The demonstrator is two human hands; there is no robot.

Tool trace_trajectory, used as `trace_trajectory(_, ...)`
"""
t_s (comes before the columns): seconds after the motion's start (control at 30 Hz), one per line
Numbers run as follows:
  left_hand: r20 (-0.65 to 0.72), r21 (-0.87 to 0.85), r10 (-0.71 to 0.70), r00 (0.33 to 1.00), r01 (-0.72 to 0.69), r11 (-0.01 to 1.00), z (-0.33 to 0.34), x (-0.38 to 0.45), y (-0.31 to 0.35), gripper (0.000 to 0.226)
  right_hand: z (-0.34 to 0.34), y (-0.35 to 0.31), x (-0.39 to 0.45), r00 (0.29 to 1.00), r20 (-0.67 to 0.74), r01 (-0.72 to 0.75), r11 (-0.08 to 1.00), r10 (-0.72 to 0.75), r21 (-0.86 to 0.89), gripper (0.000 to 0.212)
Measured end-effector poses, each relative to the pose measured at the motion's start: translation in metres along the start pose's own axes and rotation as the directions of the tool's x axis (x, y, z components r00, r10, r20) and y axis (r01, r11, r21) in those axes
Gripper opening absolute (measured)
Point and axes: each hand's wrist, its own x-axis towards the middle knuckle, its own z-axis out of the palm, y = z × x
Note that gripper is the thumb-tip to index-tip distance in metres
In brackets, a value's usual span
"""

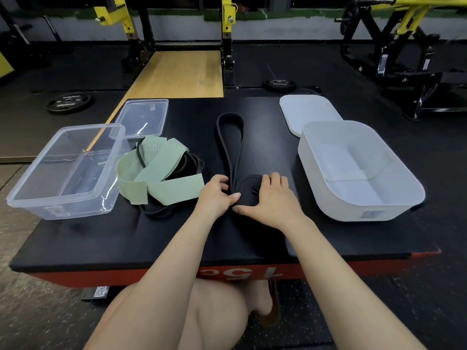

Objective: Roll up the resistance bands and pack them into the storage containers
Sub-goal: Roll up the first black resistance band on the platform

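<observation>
From the left edge of the black platform I see the clear container empty, the green band heaped unrolled over thin black ones, my left hand and right hand curled around the half-coiled black band mid-platform, and the white container empty at right, so nothing is packed.

This is a gym. Yellow-and-black rack uprights stand behind a wooden lifting platform, weight plates lie on dark rubber flooring, and a yellow-framed machine fills the far right corner. A black-topped, red-sided plyo box serves as the work surface.
</observation>
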Motion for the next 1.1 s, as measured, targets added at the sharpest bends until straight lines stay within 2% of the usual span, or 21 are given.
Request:
trace_trajectory(0.17, 0.043, -0.041, 0.053, 0.998, -0.052, 0.998, -0.001, -0.002, 0.001, 0.053, 0.0, 0.004, 0.005, 1.0, 0.015, 0.021, 0.999, -0.022, 0.028, 0.097)
trace_trajectory(0.37, 0.082, -0.111, 0.02, 0.996, -0.01, 0.994, -0.005, -0.001, 0.002, 0.047, -0.011, 0.011, 0.009, 0.986, 0.134, 0.091, 0.994, -0.098, 0.056, 0.104)
trace_trajectory(0.57, 0.002, -0.076, -0.005, 1.0, 0.005, 0.997, -0.008, 0.001, -0.001, 0.028, -0.02, 0.019, 0.016, 0.946, 0.274, 0.143, 0.981, -0.175, 0.134, 0.109)
trace_trajectory(0.73, -0.022, -0.027, -0.019, 1.0, 0.019, 0.999, -0.007, 0.001, -0.001, 0.021, -0.022, 0.022, 0.025, 0.921, 0.329, 0.171, 0.976, -0.206, 0.133, 0.11)
trace_trajectory(0.9, 0.007, -0.065, -0.01, 1.0, 0.01, 0.998, -0.005, 0.002, 0.003, 0.049, -0.023, 0.024, 0.028, 0.909, 0.346, 0.195, 0.972, -0.23, 0.134, 0.109)
trace_trajectory(1.1, 0.037, -0.038, 0.021, 0.999, -0.02, 0.999, 0.001, 0.002, 0.005, 0.05, -0.022, 0.026, 0.028, 0.911, 0.342, 0.187, 0.969, -0.232, 0.159, 0.11)
